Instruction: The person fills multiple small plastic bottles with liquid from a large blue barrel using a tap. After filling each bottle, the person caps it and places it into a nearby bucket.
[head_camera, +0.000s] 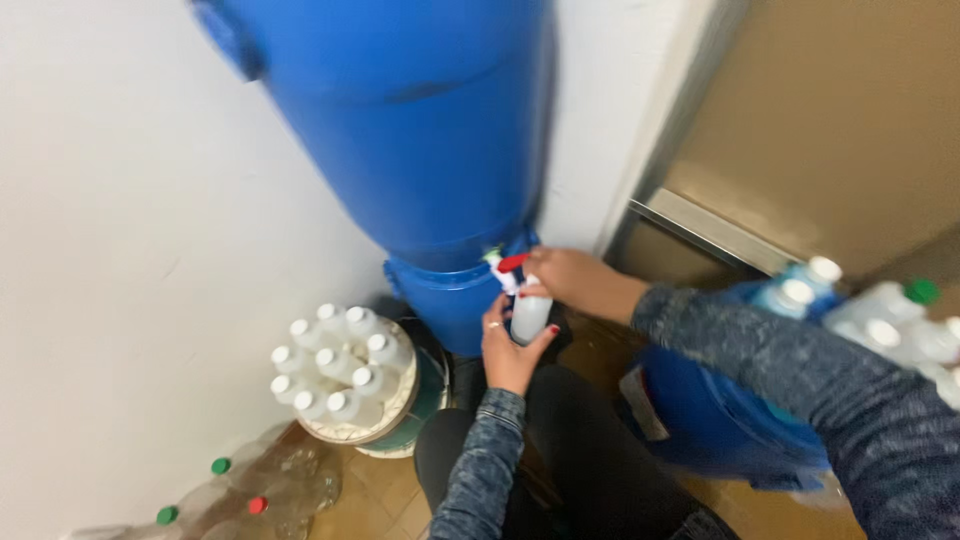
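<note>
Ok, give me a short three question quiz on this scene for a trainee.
1. True or false: the left hand holds the small white plastic bottle under the tap.
2. Which hand is on the red-handled tap of the big blue plastic barrel?
3. What colour are the caps on the white bottles in the round bucket: A green, B white, C red?

Key: 1 true; 2 the right hand; 3 B.

At frame centre, the left hand (510, 350) is gripping a small white bottle (529, 315) while the right hand (575, 282) is touching the blue barrel's (420, 130) tap (507, 268).
</note>
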